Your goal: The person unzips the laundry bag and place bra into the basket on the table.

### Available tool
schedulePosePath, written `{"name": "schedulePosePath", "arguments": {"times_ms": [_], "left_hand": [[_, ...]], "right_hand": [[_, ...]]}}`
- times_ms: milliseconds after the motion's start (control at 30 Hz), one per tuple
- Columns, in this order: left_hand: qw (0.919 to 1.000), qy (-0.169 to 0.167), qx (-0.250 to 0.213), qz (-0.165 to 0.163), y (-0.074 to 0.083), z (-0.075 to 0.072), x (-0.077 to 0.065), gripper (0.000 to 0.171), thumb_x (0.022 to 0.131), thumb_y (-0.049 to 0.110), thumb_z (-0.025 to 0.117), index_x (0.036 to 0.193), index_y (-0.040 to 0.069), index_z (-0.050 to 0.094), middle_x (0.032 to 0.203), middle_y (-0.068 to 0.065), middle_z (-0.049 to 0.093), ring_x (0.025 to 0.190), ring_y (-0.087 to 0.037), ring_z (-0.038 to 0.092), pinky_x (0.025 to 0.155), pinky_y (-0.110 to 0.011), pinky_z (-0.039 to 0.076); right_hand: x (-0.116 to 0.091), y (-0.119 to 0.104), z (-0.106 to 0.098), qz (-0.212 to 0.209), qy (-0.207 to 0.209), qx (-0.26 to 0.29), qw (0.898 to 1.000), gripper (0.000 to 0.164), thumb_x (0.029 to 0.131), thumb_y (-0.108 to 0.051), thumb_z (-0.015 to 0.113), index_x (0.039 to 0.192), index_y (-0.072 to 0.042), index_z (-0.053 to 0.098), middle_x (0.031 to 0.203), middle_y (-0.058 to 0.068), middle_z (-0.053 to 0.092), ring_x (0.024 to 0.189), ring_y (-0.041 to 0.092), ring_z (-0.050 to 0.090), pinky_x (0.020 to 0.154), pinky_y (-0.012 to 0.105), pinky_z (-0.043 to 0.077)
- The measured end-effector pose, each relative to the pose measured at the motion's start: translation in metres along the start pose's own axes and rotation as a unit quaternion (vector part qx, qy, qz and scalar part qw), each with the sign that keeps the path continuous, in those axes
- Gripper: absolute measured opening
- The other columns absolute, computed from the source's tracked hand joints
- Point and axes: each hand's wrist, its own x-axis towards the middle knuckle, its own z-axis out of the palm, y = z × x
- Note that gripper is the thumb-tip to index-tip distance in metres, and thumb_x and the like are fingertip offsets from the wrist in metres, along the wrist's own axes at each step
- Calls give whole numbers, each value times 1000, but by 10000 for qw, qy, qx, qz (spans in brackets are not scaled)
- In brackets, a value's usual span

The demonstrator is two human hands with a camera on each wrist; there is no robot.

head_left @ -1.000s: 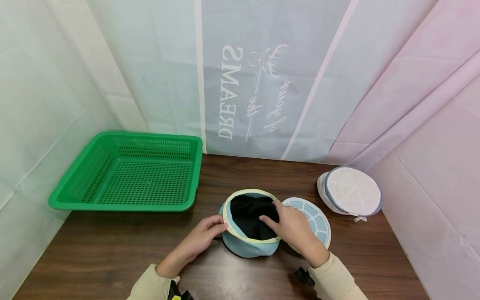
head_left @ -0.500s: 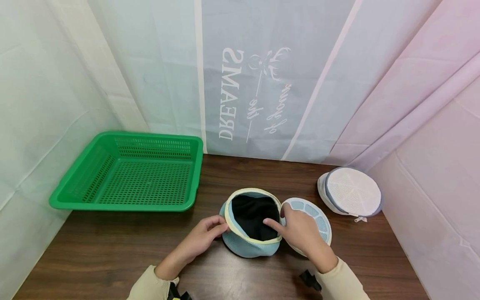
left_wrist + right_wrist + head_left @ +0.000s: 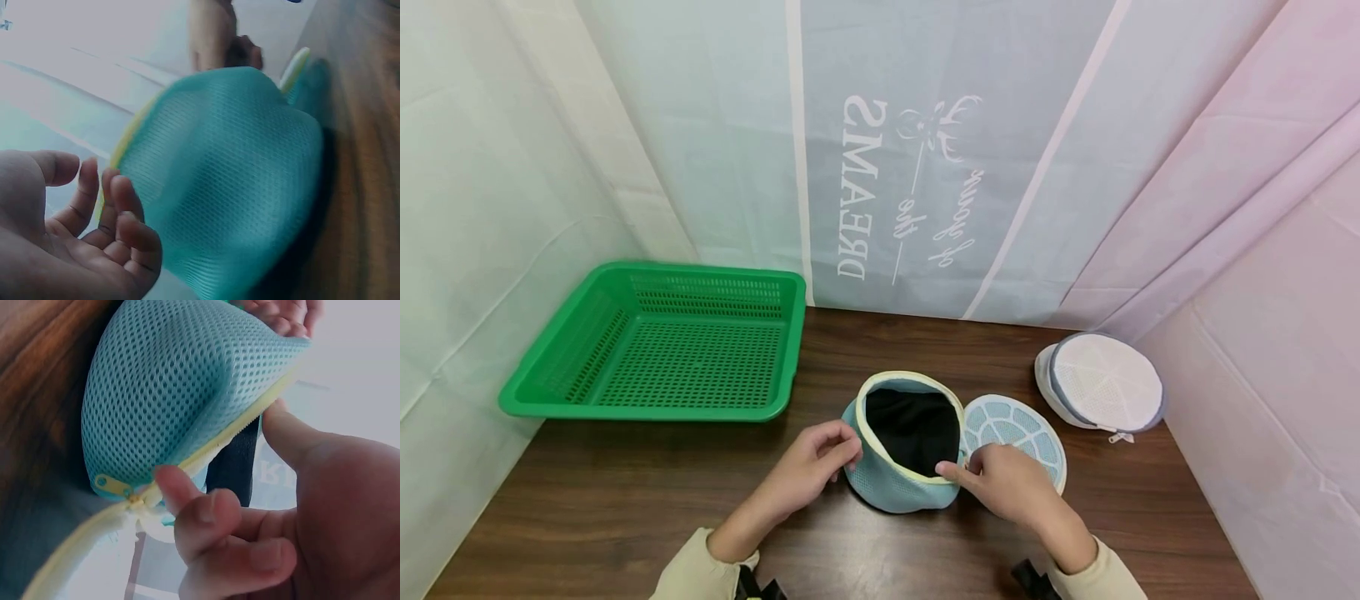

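A round light-blue mesh laundry bag [image 3: 898,487] with a pale yellow zipper rim stands unzipped on the table, black cloth [image 3: 916,429] inside it. Its round lid [image 3: 1011,427], panelled in white, lies folded back to the right. Beside the left of the rim is my left hand [image 3: 812,462], fingers loosely bent and thumb apart from them. My right hand [image 3: 1013,483] is at the front right of the rim. In the right wrist view its thumb and index finger touch the rim, spread apart, close to the yellow zipper pull [image 3: 112,485].
A green perforated plastic basket [image 3: 647,413] stands at the back left of the brown wooden table [image 3: 625,508]. At the back right sits a zipped white mesh bag [image 3: 1105,379] with grey trim. Printed curtains [image 3: 737,150] hang behind and on both sides.
My right hand has come out from over the bag's opening and moved toward me along the right rim. The rim now stands up more roundly. My left hand has moved little.
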Motion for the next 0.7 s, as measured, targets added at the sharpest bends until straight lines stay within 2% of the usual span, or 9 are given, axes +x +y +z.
{"name": "schedulePosePath", "arguments": {"times_ms": [133,333,433,533,600,633,700], "left_hand": [[9989,15,44,460,13,2,4,17,105,12,56,94,1,62,80,-12,58,65,-17,53,58,-23,43],[9937,71,239,1093,34,9,17,10,103,9,58,97,4,63,85,-11,62,77,-24,61,65,-26,50],[9916,36,555,1169,40,14,28,8,103,10,60,101,4,65,91,-7,64,84,-21,62,71,-27,52],[9870,-50,1194,1073,42,21,39,10,102,12,62,105,4,67,97,-1,65,92,-15,61,78,-29,53],[9777,-49,1829,1028,41,28,46,12,101,13,63,108,5,68,104,-1,65,99,-15,61,85,-32,53],[9703,-14,2203,1002,41,31,49,13,101,15,64,110,6,68,107,-1,65,103,-16,62,89,-34,53],[9496,102,2975,984,40,38,54,17,99,17,65,114,8,69,114,-3,65,109,-19,61,94,-37,52]], "right_hand": [[-2,-1,2,-106,-181,344,9992,58,90,-68,62,58,-19,55,52,-10,38,50,9,37,48,28,32],[-3,-2,8,-368,-163,521,9978,47,88,-63,68,69,-21,61,57,-9,49,53,9,47,51,29,39],[-4,-4,11,-462,-114,548,9974,44,87,-60,72,72,-20,60,57,-9,49,53,8,47,52,28,40],[-5,-4,13,-500,-112,580,9970,42,87,-56,74,74,-19,59,58,-9,48,52,8,46,51,27,39],[-6,-4,13,-535,-119,606,9967,41,88,-54,74,76,-18,59,57,-9,48,52,8,45,51,27,39],[-6,-4,14,-543,-129,622,9965,40,89,-53,74,77,-18,59,57,-8,48,52,8,45,50,27,38],[-6,-4,14,-561,-126,646,9963,39,89,-52,74,79,-17,59,58,-8,48,51,8,44,50,27,38]]}}
